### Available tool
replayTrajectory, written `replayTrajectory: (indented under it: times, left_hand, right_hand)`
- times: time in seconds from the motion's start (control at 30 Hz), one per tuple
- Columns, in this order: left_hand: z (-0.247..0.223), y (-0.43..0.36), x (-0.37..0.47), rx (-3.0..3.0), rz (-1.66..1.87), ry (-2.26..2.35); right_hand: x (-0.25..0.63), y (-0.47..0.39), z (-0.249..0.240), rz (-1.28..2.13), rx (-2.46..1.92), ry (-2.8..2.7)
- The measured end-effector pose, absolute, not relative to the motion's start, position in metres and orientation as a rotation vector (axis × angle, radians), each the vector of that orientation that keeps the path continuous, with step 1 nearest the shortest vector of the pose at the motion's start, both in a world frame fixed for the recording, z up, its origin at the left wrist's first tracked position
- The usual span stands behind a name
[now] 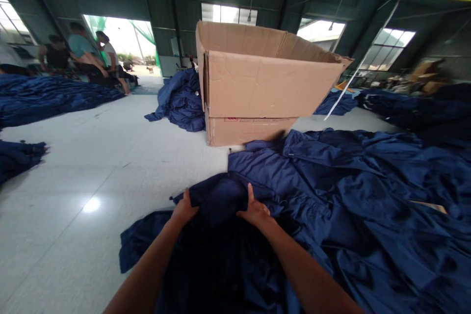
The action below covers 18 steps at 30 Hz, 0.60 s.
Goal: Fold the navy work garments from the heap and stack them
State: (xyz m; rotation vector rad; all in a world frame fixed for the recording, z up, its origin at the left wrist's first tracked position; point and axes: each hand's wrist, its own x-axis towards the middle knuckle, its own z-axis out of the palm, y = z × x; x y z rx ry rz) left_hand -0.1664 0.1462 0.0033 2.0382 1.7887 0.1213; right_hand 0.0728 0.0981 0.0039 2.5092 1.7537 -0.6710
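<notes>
While thumbs and forefingers spread wide, the navy garment (pixel 220 197) runs near-to-far between left hand (pixel 185 211) and right hand (pixel 257 212), both about equally near; can't tell if cloth's gripped.

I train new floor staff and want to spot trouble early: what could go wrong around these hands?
The dark navy cloth at the left hand and right hand lies against the wide navy fabric heap, so lifting it might drag neighbouring folds. Fabric spread on the pale glossy floor could get stepped on. The open brown cardboard box just ahead might get bumped.
</notes>
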Motion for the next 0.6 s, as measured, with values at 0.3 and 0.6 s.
replayTrajectory:
  times: [0.3,0.6]
  left_hand:
    - [-0.018,0.052,-0.16,2.059,0.047,1.851]
    - [0.117,0.082,-0.229,1.825,1.007,2.303]
  right_hand:
    - [0.063,0.033,-0.04,-0.599,2.767,2.014]
    - [0.06,0.054,0.08,-0.074,2.863,2.759]
